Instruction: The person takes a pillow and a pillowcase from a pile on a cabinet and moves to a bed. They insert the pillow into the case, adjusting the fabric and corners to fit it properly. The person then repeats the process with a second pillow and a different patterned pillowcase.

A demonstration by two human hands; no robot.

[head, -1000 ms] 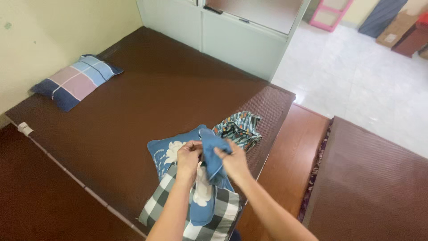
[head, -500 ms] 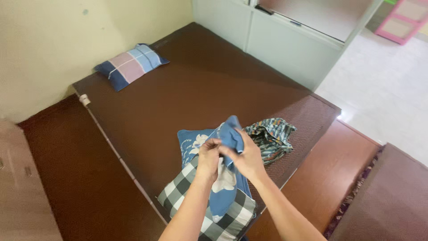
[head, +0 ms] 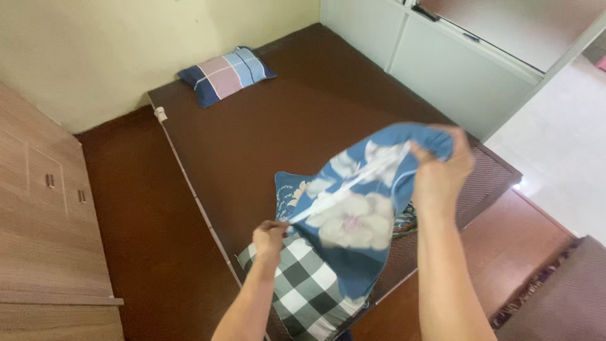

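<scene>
The right hand (head: 442, 173), raised right of centre, is clenching the upper corner of a blue floral pillowcase (head: 356, 218); the left hand (head: 270, 239), low at centre, is pinching the opposite edge; the cloth is hanging stretched between them, above a black-and-white checked pillow (head: 302, 290) at the bottom of the frame; a blue floral pillow (head: 289, 191) is lying just behind on the brown mattress (head: 284, 120); a pink-and-blue plaid pillow (head: 225, 72) is resting in the upper left, well apart; a wooden cabinet (head: 44, 233) is standing at the left edge.
</scene>
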